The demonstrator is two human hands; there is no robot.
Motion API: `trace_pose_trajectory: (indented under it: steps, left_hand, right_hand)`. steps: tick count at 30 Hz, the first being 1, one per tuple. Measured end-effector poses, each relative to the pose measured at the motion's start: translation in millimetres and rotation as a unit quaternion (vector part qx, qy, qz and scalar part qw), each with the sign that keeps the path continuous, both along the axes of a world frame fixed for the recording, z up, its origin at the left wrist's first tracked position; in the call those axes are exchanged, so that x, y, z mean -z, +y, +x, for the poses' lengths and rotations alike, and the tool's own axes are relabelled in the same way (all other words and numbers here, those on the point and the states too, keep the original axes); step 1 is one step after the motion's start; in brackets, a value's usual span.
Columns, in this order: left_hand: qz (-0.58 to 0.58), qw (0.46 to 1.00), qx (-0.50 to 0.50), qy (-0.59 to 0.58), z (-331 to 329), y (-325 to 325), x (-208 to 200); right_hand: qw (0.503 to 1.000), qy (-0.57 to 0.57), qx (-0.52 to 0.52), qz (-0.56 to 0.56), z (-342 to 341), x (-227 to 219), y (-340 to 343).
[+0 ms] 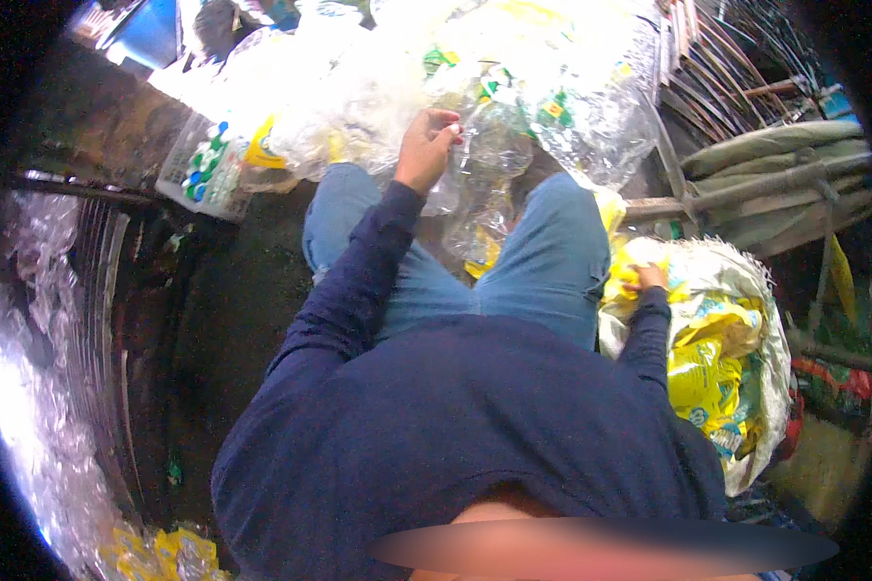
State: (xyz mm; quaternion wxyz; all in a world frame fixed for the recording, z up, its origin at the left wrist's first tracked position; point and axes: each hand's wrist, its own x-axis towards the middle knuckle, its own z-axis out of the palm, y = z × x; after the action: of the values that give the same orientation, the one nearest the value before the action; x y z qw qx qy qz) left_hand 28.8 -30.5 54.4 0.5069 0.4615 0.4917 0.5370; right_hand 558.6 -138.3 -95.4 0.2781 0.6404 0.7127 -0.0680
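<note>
My left hand (430, 151) is out in front, above my knees, with its fingers curled together. Between its fingertips shows a small white piece (455, 128), perhaps a cap; it is too small to tell. Beside and beyond that hand spreads a heap of clear plastic film (494, 145), with green and yellow printed bits in it. Down at my right side, my right hand (647, 278) closes on a yellow plastic wrapper (630, 261) at the mouth of a white woven sack (770, 339). Crumpled yellow plastic wrappers (707, 363) fill this sack.
A white crate (176, 167) holding bottles with blue and green caps stands at front left. Clear plastic (34, 387) is piled along the far left. At right are a rolled cloth bundle (775, 174) and stacked thin strips (712, 63). A blue container (145, 37) stands at back left.
</note>
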Motion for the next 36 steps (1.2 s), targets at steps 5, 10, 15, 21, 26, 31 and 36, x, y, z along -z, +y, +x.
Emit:
trace_pose_trajectory:
  steps: [5, 10, 15, 21, 26, 31, 36]
  left_hand:
    - [0.005, 0.998, 0.027, 0.048, 1, 5, 29]
    - [0.003, 0.995, -0.031, 0.095, 5, 2, 34]
    - [0.351, 0.901, 0.019, 0.254, 45, -23, -28]
    - [0.583, 0.747, -0.019, 0.319, 58, 4, -68]
    - [0.284, 0.769, -0.049, 0.571, -5, 59, -13]
    - [0.146, 0.722, -0.018, 0.676, -30, 70, 43]
    - [0.141, 0.712, -0.06, 0.686, -27, 85, 55]
  right_hand:
    - [0.744, 0.476, 0.467, 0.039, -26, 31, 26]
    - [0.518, 0.751, 0.369, 0.179, -73, -52, 114]
    - [0.482, 0.868, 0.109, -0.05, -205, -143, 199]
    - [0.544, 0.796, -0.011, -0.264, -408, -133, 210]
    - [0.598, 0.769, 0.058, -0.219, -329, -109, 222]
    - [0.928, 0.345, 0.111, -0.081, -211, -101, 271]
    - [0.972, 0.201, 0.053, 0.11, -163, -56, 334]
